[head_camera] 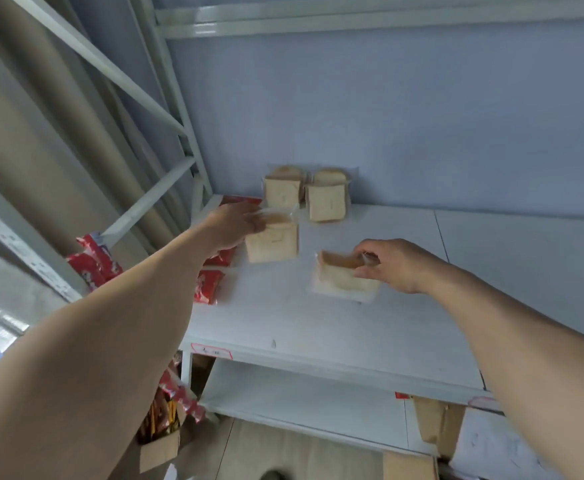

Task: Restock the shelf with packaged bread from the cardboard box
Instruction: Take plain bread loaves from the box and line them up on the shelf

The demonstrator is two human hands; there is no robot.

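Observation:
Two clear-wrapped bread packs (283,194) (328,199) stand upright at the back of the white shelf (318,323). My left hand (230,226) grips the top left of a third bread pack (275,242), which stands upright in front of them. My right hand (392,263) pinches the upper right edge of a fourth bread pack (344,277), which lies tilted on the shelf further right and nearer me. A cardboard box (160,452) with colourful packets sits on the floor at lower left.
Red snack packets (209,285) lie along the shelf's left edge, and more red packets (93,259) sit on the neighbouring rack. A lower shelf (301,400) shows beneath. Brown cardboard (437,424) stands at lower right. The shelf's right half is bare white board.

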